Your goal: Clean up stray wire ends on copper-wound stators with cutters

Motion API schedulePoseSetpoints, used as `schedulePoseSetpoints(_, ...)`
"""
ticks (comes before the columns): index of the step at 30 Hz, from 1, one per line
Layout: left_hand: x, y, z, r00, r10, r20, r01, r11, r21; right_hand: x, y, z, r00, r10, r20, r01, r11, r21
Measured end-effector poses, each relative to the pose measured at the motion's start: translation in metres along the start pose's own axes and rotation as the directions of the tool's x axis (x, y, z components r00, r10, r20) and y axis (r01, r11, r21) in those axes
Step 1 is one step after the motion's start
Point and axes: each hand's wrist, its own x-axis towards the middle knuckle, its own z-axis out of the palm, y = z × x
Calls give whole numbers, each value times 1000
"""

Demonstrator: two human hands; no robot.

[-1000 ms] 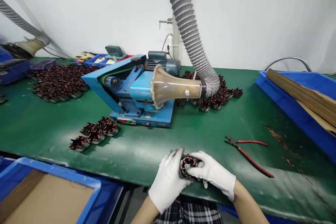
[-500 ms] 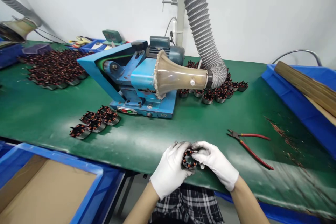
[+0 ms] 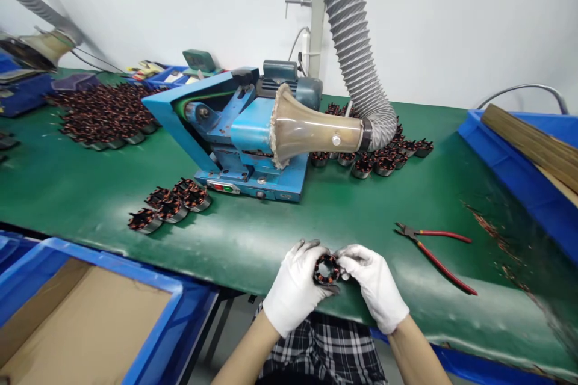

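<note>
A ring-shaped motor stator [image 3: 326,270] with copper windings is in my left hand [image 3: 298,283], whose white-gloved fingers wrap round its left side. The stator's open centre faces up toward me, above the front edge of the green table. Close at its right side is my right hand [image 3: 372,281], also gloved in white. Those fingertips are pinched together; what is between them, if anything, is too small to make out. Red-handled cutting pliers [image 3: 428,248] lie spread on the table to the right of my hands.
A blue belt-driven machine [image 3: 253,126] with a funnel-shaped hood [image 3: 311,126] and grey hose [image 3: 350,30] stands ahead. Several stators [image 3: 171,207] sit left of it, more [image 3: 383,163] behind, and a large pile [image 3: 103,114] far left. Blue bins [image 3: 176,298] flank the table; wire scraps [image 3: 487,225] lie right.
My right fingers have shifted from over the stator's rim to just beside its right side, so more of the ring shows. My left hand still holds it. The view has shifted slightly.
</note>
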Motion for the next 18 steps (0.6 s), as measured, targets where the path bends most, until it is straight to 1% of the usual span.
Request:
schedulePoseSetpoints(3, 1, 3, -3, 999, -36, -8, 36, 999, 12, 2, 2, -8, 998, 33, -50, -20, 971, 240)
schedulePoseSetpoints(6, 1, 5, -6, 998, -61, -10, 61, 996, 57, 5, -5, -22, 992, -2, -127, 47, 936, 349)
schedulePoseSetpoints(7, 1, 5, -6, 997, -71, -23, 73, 994, 85, 5, -8, -25, 991, 1, -133, 47, 931, 362)
schedulePoseSetpoints(8, 0, 5, -5, 995, -87, -40, 91, 989, 115, 4, -11, -27, 993, 17, -117, 25, 938, 345)
schedulePoseSetpoints(9, 0, 4, -5, 992, -107, -60, 114, 983, 142, 3, -14, -26, 996, 50, -73, -26, 956, 294)
schedulePoseSetpoints(11, -2, 3, -4, 987, -134, -94, 149, 973, 174, 0, -15, -19, 987, 149, 58, -155, 980, 122)
schedulePoseSetpoints(12, -3, 2, -3, 988, -123, -97, 138, 975, 174, -1, -14, -13, 978, 182, 105, -187, 982, 41)
schedulePoseSetpoints(13, -4, 1, -3, 991, -99, -85, 112, 980, 165, -1, -11, -7, 976, 182, 121, -183, 983, -7)
schedulePoseSetpoints(15, -4, 1, -3, 997, -60, -44, 66, 989, 131, 2, -3, 5, 992, 106, 70, -107, 994, 0)
schedulePoseSetpoints(17, -4, 0, -4, 998, -69, -3, 69, 994, 88, 6, 3, 11, 1000, 13, -26, -11, 998, 64)
schedulePoseSetpoints(18, -4, 0, -4, 996, -85, 6, 85, 994, 70, 9, 4, 11, 998, -11, -59, 16, 995, 98)
